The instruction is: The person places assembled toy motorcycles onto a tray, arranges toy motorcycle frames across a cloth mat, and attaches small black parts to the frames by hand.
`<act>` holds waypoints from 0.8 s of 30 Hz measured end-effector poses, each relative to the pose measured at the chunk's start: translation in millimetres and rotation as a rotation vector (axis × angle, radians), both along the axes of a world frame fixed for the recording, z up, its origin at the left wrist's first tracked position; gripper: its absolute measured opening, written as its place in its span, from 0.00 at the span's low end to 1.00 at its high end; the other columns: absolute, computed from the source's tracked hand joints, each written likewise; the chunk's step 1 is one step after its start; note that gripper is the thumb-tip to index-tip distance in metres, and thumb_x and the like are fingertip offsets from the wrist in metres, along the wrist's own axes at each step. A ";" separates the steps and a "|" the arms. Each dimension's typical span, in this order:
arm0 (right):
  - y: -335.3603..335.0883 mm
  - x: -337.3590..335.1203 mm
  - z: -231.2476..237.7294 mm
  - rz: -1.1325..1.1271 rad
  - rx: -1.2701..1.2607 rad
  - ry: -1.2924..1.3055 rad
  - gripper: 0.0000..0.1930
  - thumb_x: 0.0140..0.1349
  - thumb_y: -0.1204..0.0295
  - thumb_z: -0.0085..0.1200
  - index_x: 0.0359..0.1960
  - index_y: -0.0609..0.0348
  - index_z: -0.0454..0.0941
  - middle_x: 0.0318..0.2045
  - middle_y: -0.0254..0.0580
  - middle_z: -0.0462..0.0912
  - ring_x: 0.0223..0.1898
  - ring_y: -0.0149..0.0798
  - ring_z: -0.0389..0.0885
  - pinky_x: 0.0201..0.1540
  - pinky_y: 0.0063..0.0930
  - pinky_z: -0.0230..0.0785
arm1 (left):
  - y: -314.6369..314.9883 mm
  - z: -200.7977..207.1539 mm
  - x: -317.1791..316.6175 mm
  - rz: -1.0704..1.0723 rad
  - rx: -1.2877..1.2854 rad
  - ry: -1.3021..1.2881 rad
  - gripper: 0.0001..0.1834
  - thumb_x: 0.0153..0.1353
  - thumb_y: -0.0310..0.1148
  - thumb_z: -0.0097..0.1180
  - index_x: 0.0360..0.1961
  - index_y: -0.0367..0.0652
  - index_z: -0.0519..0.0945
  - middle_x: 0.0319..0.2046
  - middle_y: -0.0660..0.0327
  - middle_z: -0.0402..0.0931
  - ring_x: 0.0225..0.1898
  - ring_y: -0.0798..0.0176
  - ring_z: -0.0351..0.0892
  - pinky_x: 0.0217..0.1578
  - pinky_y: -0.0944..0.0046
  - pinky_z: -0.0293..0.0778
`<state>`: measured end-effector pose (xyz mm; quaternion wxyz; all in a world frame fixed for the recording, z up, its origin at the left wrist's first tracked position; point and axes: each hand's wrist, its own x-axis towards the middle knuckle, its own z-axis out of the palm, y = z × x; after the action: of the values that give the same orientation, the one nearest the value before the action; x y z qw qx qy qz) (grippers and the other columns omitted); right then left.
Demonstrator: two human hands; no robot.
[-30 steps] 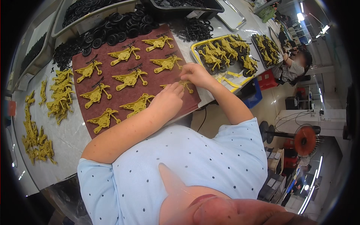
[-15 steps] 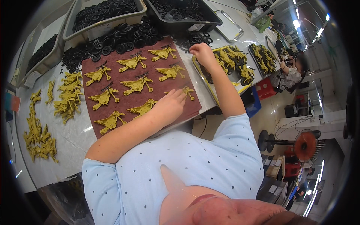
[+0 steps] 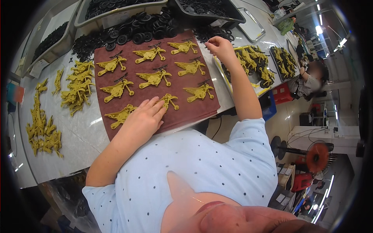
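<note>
Yellow plastic toy parts (image 3: 154, 78) lie in rows on a dark red cloth (image 3: 178, 114), most with a thin black piece at the upper end. My left hand (image 3: 143, 119) rests over the near row, fingers stretched out. Its fingertips are at the near middle yellow part (image 3: 169, 101), and it partly covers the near left yellow part (image 3: 119, 116). Past the cloth's far right corner, my right hand (image 3: 221, 49) has thumb and fingers drawn together beside a heap of small black parts (image 3: 214, 34). Whatever its fingertips hold is too small to make out.
Black wheels (image 3: 145, 36) are heaped behind the cloth, before a grey bin (image 3: 120, 18) and a black bin (image 3: 210, 15). Loose yellow parts (image 3: 79, 87) lie at left. A yellow-edged tray (image 3: 254, 90) of yellow and black parts stands at right; a person (image 3: 311, 75) sits beyond.
My left hand has moved left from the right-hand yellow part, now uncovered with a black piece at it, to the near row. My right hand remains by the small black parts. The view has shifted.
</note>
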<state>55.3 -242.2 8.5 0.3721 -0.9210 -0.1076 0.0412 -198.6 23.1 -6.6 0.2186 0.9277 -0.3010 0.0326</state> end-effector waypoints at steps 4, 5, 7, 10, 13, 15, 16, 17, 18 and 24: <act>17.5 -48.8 7.4 0.260 0.368 0.346 0.07 0.59 0.72 0.57 0.36 0.60 0.76 0.28 0.35 0.80 0.29 0.26 0.79 0.33 0.19 0.73 | -3.2 -8.2 -2.1 0.026 -0.034 0.058 0.24 0.54 0.32 0.58 0.51 0.32 0.74 0.56 0.50 0.69 0.61 0.52 0.64 0.61 0.56 0.62; 27.8 -63.7 10.4 0.327 0.408 0.450 0.05 0.60 0.73 0.56 0.37 0.59 0.76 0.29 0.36 0.80 0.29 0.27 0.80 0.33 0.20 0.74 | -2.9 -10.8 -2.4 0.032 -0.038 0.062 0.24 0.54 0.32 0.58 0.51 0.32 0.74 0.56 0.50 0.69 0.61 0.52 0.64 0.61 0.56 0.62; 49.2 -94.4 17.0 0.312 0.421 0.634 0.08 0.60 0.75 0.54 0.41 0.60 0.78 0.30 0.33 0.80 0.30 0.26 0.79 0.33 0.20 0.73 | -2.3 -16.4 -3.5 0.020 0.019 0.096 0.26 0.54 0.33 0.58 0.53 0.31 0.73 0.57 0.50 0.68 0.62 0.52 0.63 0.62 0.57 0.60; 65.5 -103.4 0.9 0.428 0.282 0.578 0.10 0.60 0.76 0.54 0.43 0.58 0.81 0.30 0.31 0.80 0.28 0.25 0.77 0.32 0.20 0.71 | -1.8 -19.3 -2.9 0.027 0.014 0.114 0.26 0.55 0.34 0.57 0.53 0.30 0.73 0.58 0.50 0.68 0.62 0.53 0.63 0.63 0.57 0.59; 78.1 -110.9 -9.4 0.518 0.145 0.467 0.10 0.59 0.76 0.55 0.42 0.57 0.83 0.30 0.32 0.80 0.27 0.24 0.74 0.31 0.20 0.69 | -1.7 -19.7 -3.3 0.018 0.016 0.119 0.26 0.55 0.33 0.57 0.53 0.31 0.72 0.58 0.50 0.67 0.63 0.53 0.63 0.63 0.58 0.59; 82.0 -113.0 -15.7 0.512 0.133 0.430 0.10 0.58 0.75 0.56 0.41 0.57 0.83 0.28 0.34 0.80 0.27 0.25 0.74 0.32 0.21 0.68 | -1.2 -22.7 -4.4 0.025 0.011 0.117 0.26 0.55 0.33 0.56 0.54 0.31 0.72 0.58 0.50 0.67 0.63 0.53 0.63 0.63 0.58 0.59; 82.9 -113.6 -18.4 0.515 0.129 0.432 0.10 0.58 0.75 0.56 0.41 0.57 0.83 0.28 0.34 0.80 0.27 0.25 0.74 0.32 0.21 0.68 | -0.8 -23.8 -4.9 0.024 0.008 0.114 0.26 0.56 0.33 0.56 0.54 0.31 0.71 0.58 0.50 0.67 0.63 0.53 0.63 0.63 0.58 0.59; 83.6 -114.5 -20.6 0.503 0.128 0.436 0.10 0.58 0.76 0.56 0.41 0.56 0.83 0.28 0.34 0.79 0.27 0.25 0.74 0.32 0.21 0.68 | 0.0 -24.2 -5.0 0.028 0.005 0.116 0.26 0.56 0.33 0.56 0.54 0.31 0.71 0.58 0.50 0.67 0.63 0.53 0.63 0.63 0.58 0.59; 83.5 -114.6 -23.3 0.490 0.127 0.438 0.10 0.58 0.76 0.56 0.42 0.56 0.83 0.28 0.34 0.79 0.28 0.26 0.75 0.33 0.22 0.68 | 0.2 -24.7 -4.4 0.023 -0.002 0.116 0.26 0.56 0.32 0.56 0.55 0.31 0.71 0.58 0.50 0.67 0.63 0.53 0.63 0.63 0.58 0.59; 77.5 -117.7 -36.3 0.672 0.030 -0.097 0.10 0.60 0.73 0.56 0.42 0.59 0.82 0.29 0.34 0.80 0.29 0.25 0.77 0.32 0.20 0.71 | -0.8 -24.7 -3.6 0.030 -0.019 0.135 0.24 0.57 0.31 0.54 0.55 0.32 0.71 0.59 0.50 0.67 0.63 0.53 0.62 0.63 0.57 0.60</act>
<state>-62.4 -164.8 -27.8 0.3458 -0.8294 -0.4232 0.1158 -202.2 22.3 -31.3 0.2465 0.9301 -0.2714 -0.0238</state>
